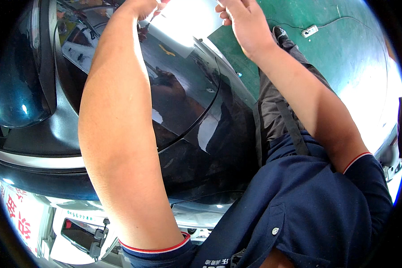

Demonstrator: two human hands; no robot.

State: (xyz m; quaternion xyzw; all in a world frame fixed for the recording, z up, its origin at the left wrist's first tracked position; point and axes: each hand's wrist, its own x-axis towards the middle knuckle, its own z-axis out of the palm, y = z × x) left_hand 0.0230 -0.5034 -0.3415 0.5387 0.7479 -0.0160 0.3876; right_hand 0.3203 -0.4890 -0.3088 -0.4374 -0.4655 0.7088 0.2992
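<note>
At the top of the head view, a white sheet (pixel 183 20), glaring with light, spans the space between my two hands over the car's dark body. My left hand (pixel 146 8) is partly cut off by the upper edge, its fingers curled beside the sheet. Something small and red shows at its fingertips, too little to name. Bent fingers of my right hand (pixel 240 17) meet the sheet's right edge in a pinch. Beneath both arms lies the glossy dark car panel (pixel 178 98), full of reflections, with a curved seam.
A dark side mirror (pixel 20 89) bulges at the left above a silver trim strip (pixel 40 159). On the green floor (pixel 344 49) lie a white power strip (pixel 310 31) and its cable. A dark device on a mount (pixel 82 236) is at lower left.
</note>
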